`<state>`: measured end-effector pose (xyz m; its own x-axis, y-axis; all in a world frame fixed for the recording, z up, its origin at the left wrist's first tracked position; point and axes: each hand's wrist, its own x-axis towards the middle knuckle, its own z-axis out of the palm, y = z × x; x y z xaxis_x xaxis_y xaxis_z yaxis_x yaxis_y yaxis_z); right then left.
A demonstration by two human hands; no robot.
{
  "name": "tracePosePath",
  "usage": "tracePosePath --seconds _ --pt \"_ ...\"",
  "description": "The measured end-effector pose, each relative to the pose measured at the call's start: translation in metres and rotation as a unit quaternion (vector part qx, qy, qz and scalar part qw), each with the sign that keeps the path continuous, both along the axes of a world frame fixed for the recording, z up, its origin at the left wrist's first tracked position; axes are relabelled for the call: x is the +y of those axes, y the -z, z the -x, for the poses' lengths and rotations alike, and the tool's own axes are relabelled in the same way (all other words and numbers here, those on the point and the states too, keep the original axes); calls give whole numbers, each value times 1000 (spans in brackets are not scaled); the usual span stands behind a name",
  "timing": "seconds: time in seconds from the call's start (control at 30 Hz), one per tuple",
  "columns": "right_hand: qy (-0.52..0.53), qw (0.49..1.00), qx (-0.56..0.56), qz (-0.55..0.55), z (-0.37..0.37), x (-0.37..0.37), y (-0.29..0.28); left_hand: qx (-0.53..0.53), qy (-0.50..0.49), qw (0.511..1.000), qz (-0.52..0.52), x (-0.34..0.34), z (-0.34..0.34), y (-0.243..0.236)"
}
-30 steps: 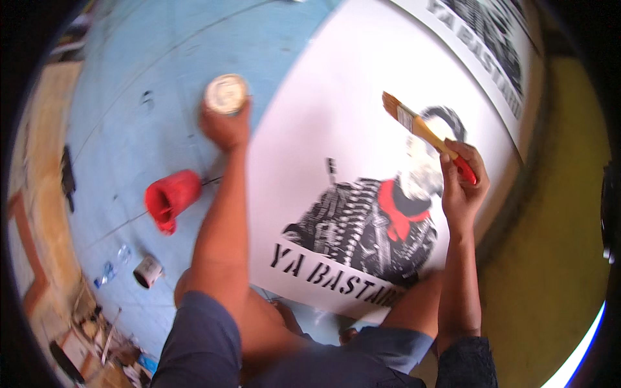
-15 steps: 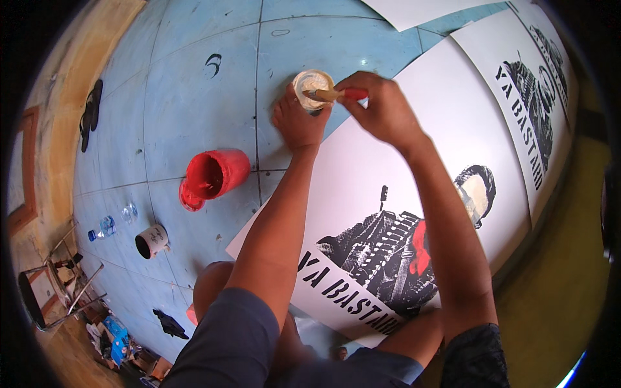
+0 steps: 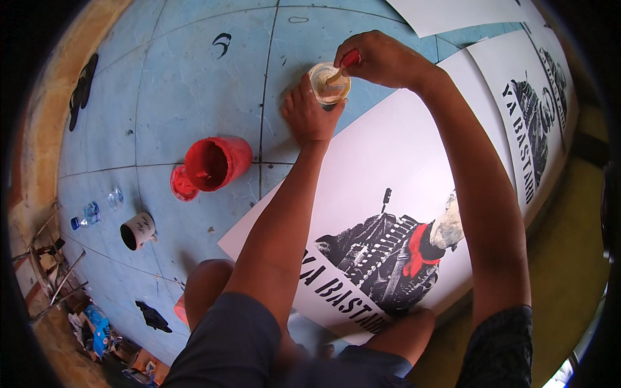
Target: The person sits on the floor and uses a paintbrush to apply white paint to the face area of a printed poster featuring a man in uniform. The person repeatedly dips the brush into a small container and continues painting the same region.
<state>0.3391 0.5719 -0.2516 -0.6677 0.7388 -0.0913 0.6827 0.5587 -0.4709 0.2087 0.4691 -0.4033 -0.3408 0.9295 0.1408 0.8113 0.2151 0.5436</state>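
My left hand [image 3: 305, 111] is closed round a small cup [image 3: 318, 79] of cream paint, on the blue tiled floor beside a white poster [image 3: 401, 155]. My right hand [image 3: 378, 58] grips a flat paintbrush [image 3: 339, 74] with a red-tipped wooden handle, its bristles down inside the cup. The poster lies under my forearms and bears a black stencilled figure with a red scarf, cream paint on the face and bold black lettering along the lower edge; my right forearm hides part of the head.
A red paint pot [image 3: 233, 161] with its lid [image 3: 183, 183], a mug [image 3: 137, 230] and a plastic bottle [image 3: 94, 213] lie at left. Beyond are black sandals [image 3: 83, 90] and clutter [image 3: 97, 323]. More printed posters [image 3: 491, 77] overlap at right, near a dark yellow surface [image 3: 550, 271].
The brush moved from above the poster's face to the cup. My left hand and cup shifted up and right in view; the right hand now holds the brush more upright in the cup.
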Motion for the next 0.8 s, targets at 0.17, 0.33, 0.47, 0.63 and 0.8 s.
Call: tracePosePath --seconds 0.17,0.33,0.47,0.63,0.8 --pt "-6 998 46 -44 -8 -1 -9 0 -11 1000 -4 -1 3 7" --pt "-53 983 107 -137 -25 -24 10 -12 -3 1000 -5 0 -1 5" --pt "-38 991 111 -71 -24 -71 27 -6 -6 1000 20 1 0 6" --pt "-3 986 147 -83 -27 -80 12 40 -19 999 -19 -2 1 11" --pt "-5 985 124 -121 -25 -69 26 31 -13 998 -45 2 -3 12"
